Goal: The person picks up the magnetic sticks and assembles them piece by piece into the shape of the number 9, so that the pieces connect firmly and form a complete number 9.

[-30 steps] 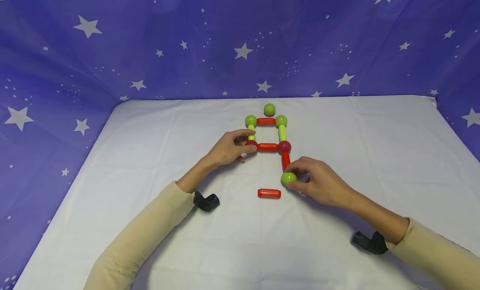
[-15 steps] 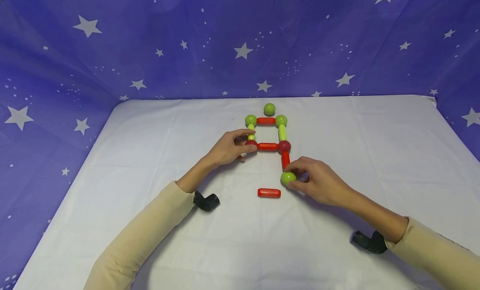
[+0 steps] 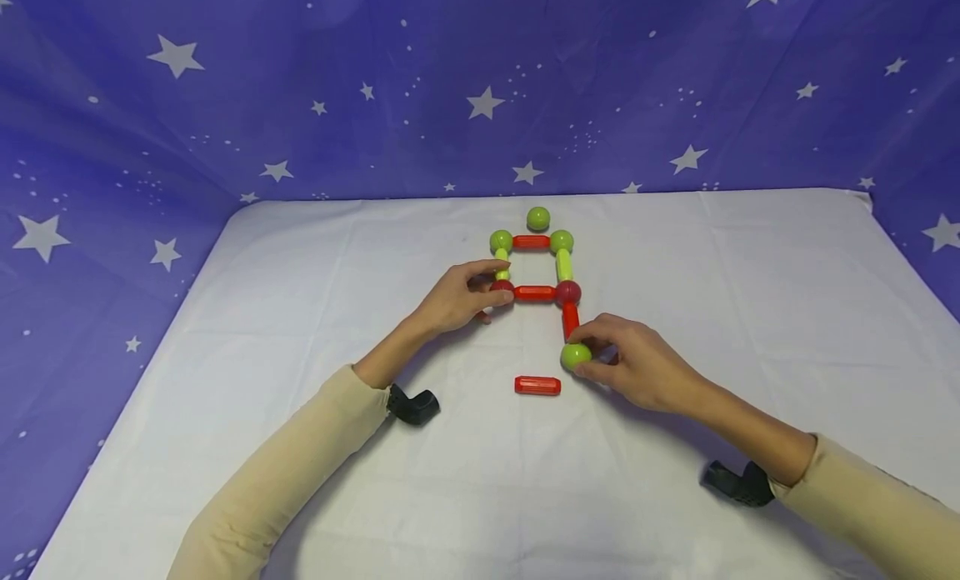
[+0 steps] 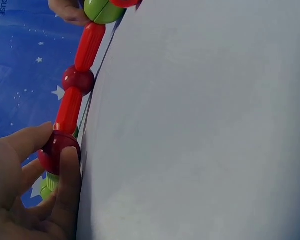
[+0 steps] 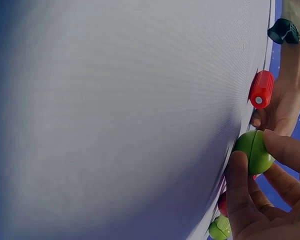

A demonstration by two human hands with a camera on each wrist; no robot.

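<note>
My left hand (image 3: pixel 461 297) pinches the red ball (image 4: pixel 57 152) at the near left corner of a square of balls and sticks. Red sticks form the square's far and near sides; yellow-green sticks form its left and right sides. Two green balls sit at the far corners, and another red ball (image 3: pixel 567 293) at the near right. From that ball a red stick (image 3: pixel 571 320) runs toward me to a green ball (image 3: pixel 575 357). My right hand (image 3: pixel 637 359) holds this green ball between thumb and fingers. In the right wrist view its seam shows between the fingertips.
A loose red stick (image 3: pixel 537 386) with a metal tip lies left of the right hand. One separate green ball (image 3: pixel 537 218) sits beyond the square. All rests on a white cloth (image 3: pixel 450 497) before a purple star-patterned backdrop (image 3: pixel 360 30). Black wrist devices (image 3: pixel 415 406) sit at both cuffs.
</note>
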